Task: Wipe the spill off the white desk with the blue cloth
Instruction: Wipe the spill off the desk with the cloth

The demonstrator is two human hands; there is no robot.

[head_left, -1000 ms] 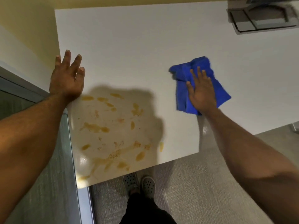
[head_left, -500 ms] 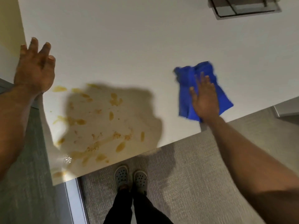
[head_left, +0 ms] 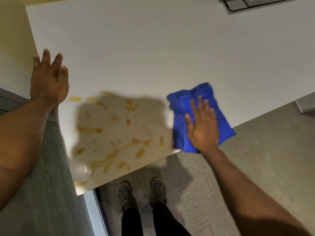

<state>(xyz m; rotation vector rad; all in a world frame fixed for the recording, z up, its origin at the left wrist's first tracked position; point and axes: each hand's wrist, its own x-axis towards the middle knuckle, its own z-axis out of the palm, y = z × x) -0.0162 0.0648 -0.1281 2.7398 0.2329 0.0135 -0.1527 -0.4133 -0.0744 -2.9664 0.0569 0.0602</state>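
Note:
The white desk (head_left: 153,48) fills the upper part of the head view. A yellow-brown spill (head_left: 112,133) of smears and drops covers its near left corner, partly under my head's shadow. The blue cloth (head_left: 184,106) lies crumpled at the desk's front edge, just right of the spill, and hangs a little over the edge. My right hand (head_left: 202,128) presses flat on the cloth with fingers spread. My left hand (head_left: 49,80) rests flat on the desk's left edge, fingers apart, holding nothing.
A grey flat device (head_left: 252,4) lies at the desk's far right corner. A yellow wall (head_left: 13,31) and a grey partition (head_left: 42,184) run along the left. My feet in grey clogs (head_left: 141,189) stand on grey carpet below the front edge.
My right hand has slid the cloth left and toward the front edge, closer to the spill. The view has shifted, and my left hand remains at the desk's left edge.

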